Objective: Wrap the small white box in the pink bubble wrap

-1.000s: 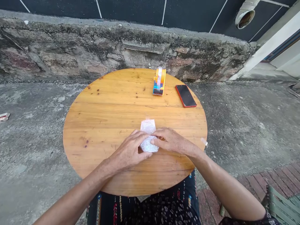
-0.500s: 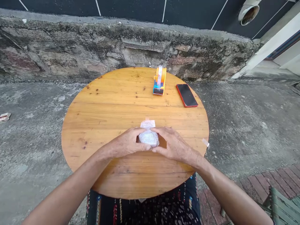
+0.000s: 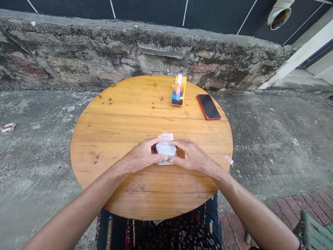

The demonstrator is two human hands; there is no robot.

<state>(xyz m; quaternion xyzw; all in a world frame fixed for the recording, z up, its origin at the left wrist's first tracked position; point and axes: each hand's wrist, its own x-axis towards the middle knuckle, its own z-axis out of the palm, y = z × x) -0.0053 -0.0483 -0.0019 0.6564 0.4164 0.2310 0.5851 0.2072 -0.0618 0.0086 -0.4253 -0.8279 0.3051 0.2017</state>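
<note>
Between my two hands is a small pale packet wrapped in translucent bubble wrap (image 3: 165,149), with faint print or a label on its top. My left hand (image 3: 145,152) grips its left side, thumb along the near edge and fingers at the far edge. From the right, my right hand (image 3: 191,154) holds it the same way, thumb at the near corner. A flat strip of the wrap (image 3: 166,137) extends beyond the packet on the far side, with a bit of pinkish tape at its end. The fingertips' undersides are hidden.
On the round wooden table (image 3: 117,128), a yellow and blue tape dispenser (image 3: 179,91) stands at the back. A red-edged phone (image 3: 208,107) lies to its right. A piece of clear tape (image 3: 229,160) hangs at the right edge. Behind runs a stone ledge (image 3: 104,59).
The packet has tipped flatter, its top now squarer, and more wrap shows under its near edge. Both hands keep their hold. The view has shifted slightly.
</note>
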